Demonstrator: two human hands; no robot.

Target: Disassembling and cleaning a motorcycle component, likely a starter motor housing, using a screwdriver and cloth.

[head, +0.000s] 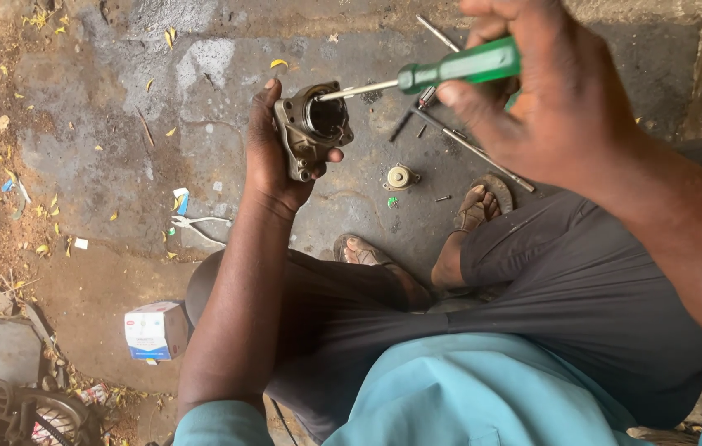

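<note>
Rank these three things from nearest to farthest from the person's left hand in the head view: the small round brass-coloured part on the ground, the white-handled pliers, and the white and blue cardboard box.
1. Small round brass-coloured part: just right of the left hand, on the concrete.
2. White-handled pliers: lower left of the hand.
3. White and blue cardboard box: far below, bottom left.

Outdoor repair spot, stained concrete ground [120, 149], scattered metal parts [399, 177]

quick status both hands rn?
Left hand: closed around a grey metal housing, held up off the ground.
Right hand: closed on a green-handled screwdriver, tip inside the housing's round bore.
</note>
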